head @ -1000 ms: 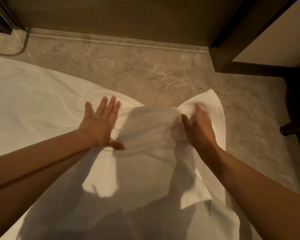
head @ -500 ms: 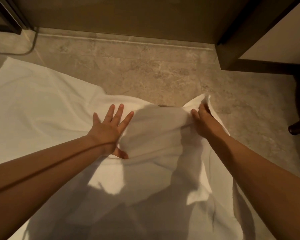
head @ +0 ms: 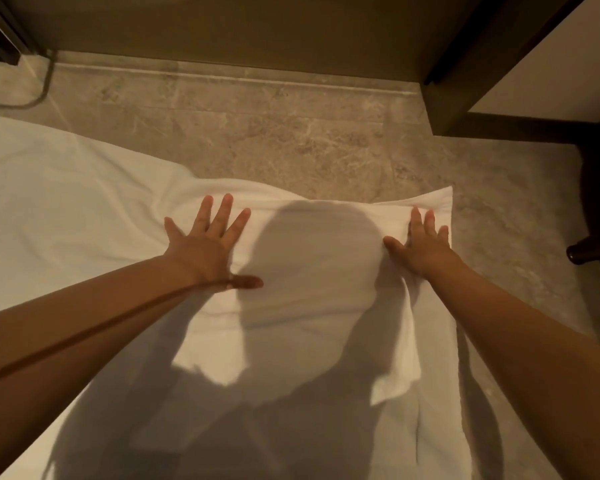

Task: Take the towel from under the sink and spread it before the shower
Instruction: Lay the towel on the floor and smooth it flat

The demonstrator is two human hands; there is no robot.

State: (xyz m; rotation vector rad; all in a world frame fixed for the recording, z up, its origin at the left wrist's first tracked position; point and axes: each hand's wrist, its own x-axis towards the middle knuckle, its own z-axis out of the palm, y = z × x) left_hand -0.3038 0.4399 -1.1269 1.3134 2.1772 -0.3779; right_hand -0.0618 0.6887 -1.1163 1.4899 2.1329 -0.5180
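A mottled grey-brown stone floor (head: 291,140) fills the room, and most of its near part is covered by the white towel (head: 84,216), which lies spread from the person's knees outward and off to the left. Nearest the camera the cloth is in the person's own shadow, with a loose fold just behind the right wrist. Farther out, the left hand (head: 207,245) presses flat, fingers (head: 222,211) splayed and released, nothing gripped. The right hand (head: 421,247) also lies open now, its fingers (head: 426,223) stretched toward the far right corner; half a second ago they were clenched on that corner and lifting it, and a bunched hump stood between the two hands. That hump has been drawn out, and the far edge just beyond the fingertips runs nearly straight. Beyond it is bare floor, then a raised sill (head: 222,79) under a dark wall. The spreading looks nearly done; only the fold by the right wrist seems left to smooth.
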